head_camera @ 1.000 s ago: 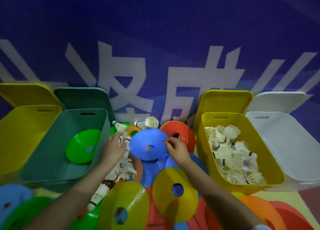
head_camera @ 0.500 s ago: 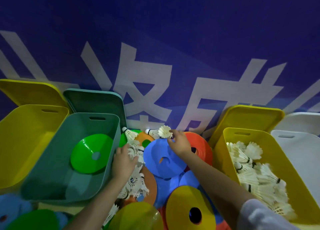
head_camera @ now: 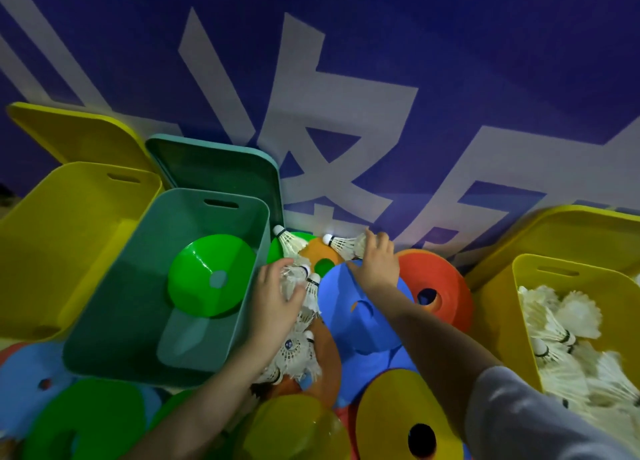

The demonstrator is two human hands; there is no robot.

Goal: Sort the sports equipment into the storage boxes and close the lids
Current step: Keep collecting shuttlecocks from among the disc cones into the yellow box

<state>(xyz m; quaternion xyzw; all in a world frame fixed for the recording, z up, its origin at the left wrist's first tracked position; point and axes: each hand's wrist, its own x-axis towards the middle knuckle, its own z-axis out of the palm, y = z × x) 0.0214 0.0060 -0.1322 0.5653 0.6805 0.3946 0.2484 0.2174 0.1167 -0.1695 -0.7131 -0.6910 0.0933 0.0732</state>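
Head view — storage boxes (head_camera: 239, 238) and cones (head_camera: 367, 307) against a blue banner (head_camera: 450, 44).

Left hand (head_camera: 277, 297) curled, gripping; right hand (head_camera: 375, 262) reaching forward, pinching

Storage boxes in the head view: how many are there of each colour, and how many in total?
Yellow plastic storage boxes: 2
Teal plastic storage box: 1
Total: 3
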